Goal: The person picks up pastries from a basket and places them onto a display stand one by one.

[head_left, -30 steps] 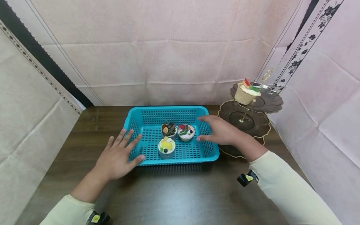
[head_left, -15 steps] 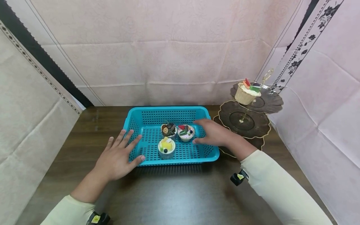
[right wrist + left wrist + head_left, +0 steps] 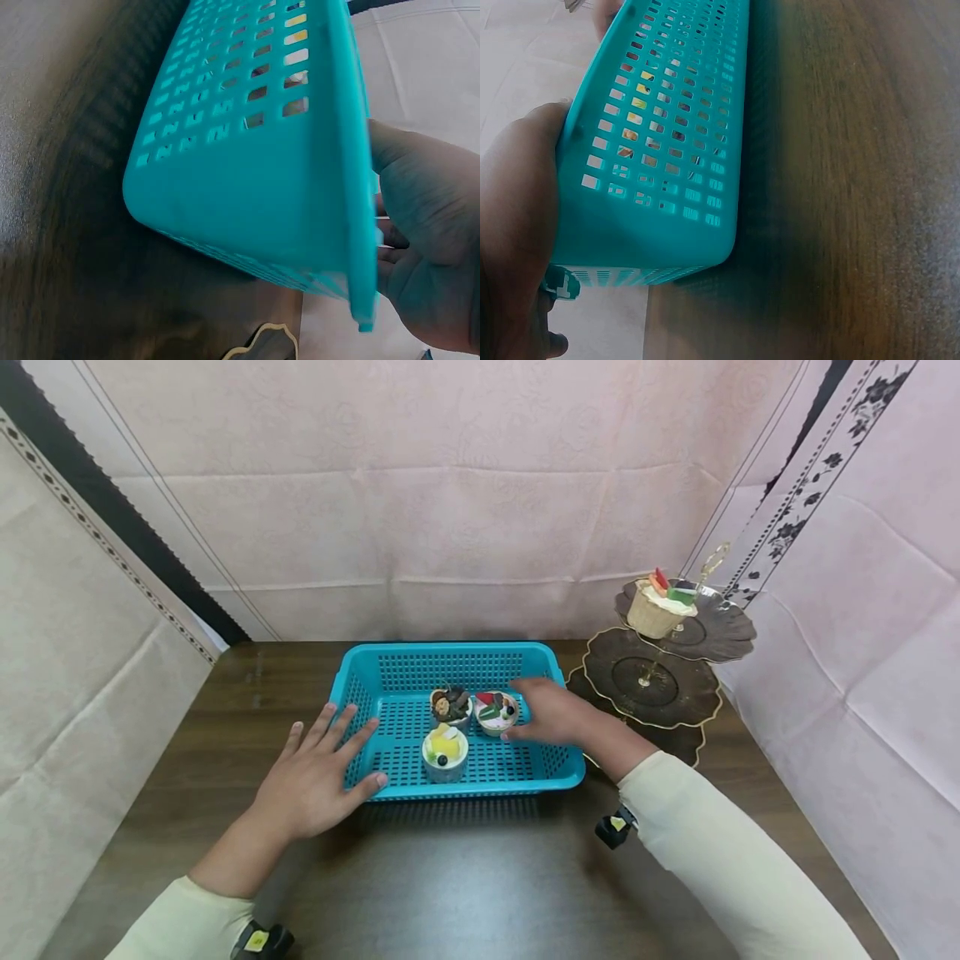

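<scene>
The spread left hand [image 3: 309, 783] is touching the basket [image 3: 450, 647], with the right hand [image 3: 553, 712], grip unclear, flanking a red-topped cupcake [image 3: 495, 715] only the head view is showing clearly.

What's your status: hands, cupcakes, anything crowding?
Left hand, fingers spread, at blue basket. Right hand at red-topped cupcake, grip unclear. Dark-topped cupcake close on its left.

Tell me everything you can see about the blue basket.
The blue basket is rectangular, open-topped and plastic-looking, with a smooth rim and perforated walls and floor. It sits upright on the dark table, holding three cupcakes. The left hand lies spread at its left rim, seemingly touching it; the right hand reaches over the right end, contact unclear.
</scene>
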{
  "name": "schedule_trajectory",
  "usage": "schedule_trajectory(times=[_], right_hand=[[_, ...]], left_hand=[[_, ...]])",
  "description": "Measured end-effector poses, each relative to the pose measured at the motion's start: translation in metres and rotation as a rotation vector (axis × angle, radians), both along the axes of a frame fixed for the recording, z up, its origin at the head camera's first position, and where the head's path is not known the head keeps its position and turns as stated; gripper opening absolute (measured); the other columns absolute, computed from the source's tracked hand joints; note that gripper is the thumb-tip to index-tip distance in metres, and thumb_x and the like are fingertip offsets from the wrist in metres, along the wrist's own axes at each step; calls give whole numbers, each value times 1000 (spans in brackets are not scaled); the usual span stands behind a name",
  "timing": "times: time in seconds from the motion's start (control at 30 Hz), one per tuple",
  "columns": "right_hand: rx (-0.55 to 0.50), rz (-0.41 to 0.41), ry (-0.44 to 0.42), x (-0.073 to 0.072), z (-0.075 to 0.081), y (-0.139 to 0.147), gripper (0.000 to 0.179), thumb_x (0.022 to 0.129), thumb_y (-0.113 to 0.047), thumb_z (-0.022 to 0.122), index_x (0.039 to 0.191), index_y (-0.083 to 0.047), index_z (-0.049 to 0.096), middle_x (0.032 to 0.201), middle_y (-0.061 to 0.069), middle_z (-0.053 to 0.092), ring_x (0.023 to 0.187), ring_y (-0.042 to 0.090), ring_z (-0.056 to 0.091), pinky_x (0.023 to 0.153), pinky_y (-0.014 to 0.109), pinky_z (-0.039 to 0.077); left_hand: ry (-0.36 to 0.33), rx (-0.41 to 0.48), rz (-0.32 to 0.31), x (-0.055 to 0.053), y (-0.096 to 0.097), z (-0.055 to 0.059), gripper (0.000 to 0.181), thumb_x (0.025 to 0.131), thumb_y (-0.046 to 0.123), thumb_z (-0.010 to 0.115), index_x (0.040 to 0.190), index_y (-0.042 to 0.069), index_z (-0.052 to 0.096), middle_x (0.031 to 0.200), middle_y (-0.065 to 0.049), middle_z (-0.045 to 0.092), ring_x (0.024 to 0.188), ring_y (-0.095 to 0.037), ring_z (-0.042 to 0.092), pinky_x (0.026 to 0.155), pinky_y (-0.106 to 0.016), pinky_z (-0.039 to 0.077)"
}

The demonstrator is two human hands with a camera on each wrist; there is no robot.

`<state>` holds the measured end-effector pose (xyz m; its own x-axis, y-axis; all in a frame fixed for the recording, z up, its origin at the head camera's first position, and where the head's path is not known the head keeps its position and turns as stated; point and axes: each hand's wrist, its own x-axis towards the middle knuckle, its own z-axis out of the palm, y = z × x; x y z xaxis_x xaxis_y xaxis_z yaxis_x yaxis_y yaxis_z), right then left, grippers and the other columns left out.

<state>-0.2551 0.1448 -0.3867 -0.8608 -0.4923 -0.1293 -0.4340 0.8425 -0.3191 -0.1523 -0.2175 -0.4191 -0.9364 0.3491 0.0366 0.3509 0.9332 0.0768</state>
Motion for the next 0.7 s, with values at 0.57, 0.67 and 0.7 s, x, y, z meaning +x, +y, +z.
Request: schedule_trajectory(times=[0.57, 0.67, 0.7], right_hand=[[120, -25, -17, -12, -12, -18, 93, 88, -47, 80, 154, 3, 39, 151, 21, 49, 139, 35, 47, 112, 49, 41], [152, -16, 2, -14, -13, -20, 91, 88, -48, 80, 152, 4, 42, 146, 20, 53, 134, 34, 51, 109, 48, 44], [167, -11, 11, -15, -13, -21, 91, 88, -49, 80, 151, 4, 43, 144, 20, 55, 132, 34, 52, 108, 47, 45]], left_hand=[[0, 2, 7, 1, 1, -1, 88, 97, 78, 31, 165, 22, 24, 170, -15, 13, 156, -38, -2, 117, -71, 3], [6, -2, 9, 1, 1, -1, 88, 97, 79, 29, 165, 23, 25, 170, -15, 14, 156, -38, -1, 117, -71, 3], [7, -3, 10, 1, 1, -1, 88, 97, 79, 29, 165, 23, 25, 170, -15, 14, 156, -38, -1, 117, -71, 3]])
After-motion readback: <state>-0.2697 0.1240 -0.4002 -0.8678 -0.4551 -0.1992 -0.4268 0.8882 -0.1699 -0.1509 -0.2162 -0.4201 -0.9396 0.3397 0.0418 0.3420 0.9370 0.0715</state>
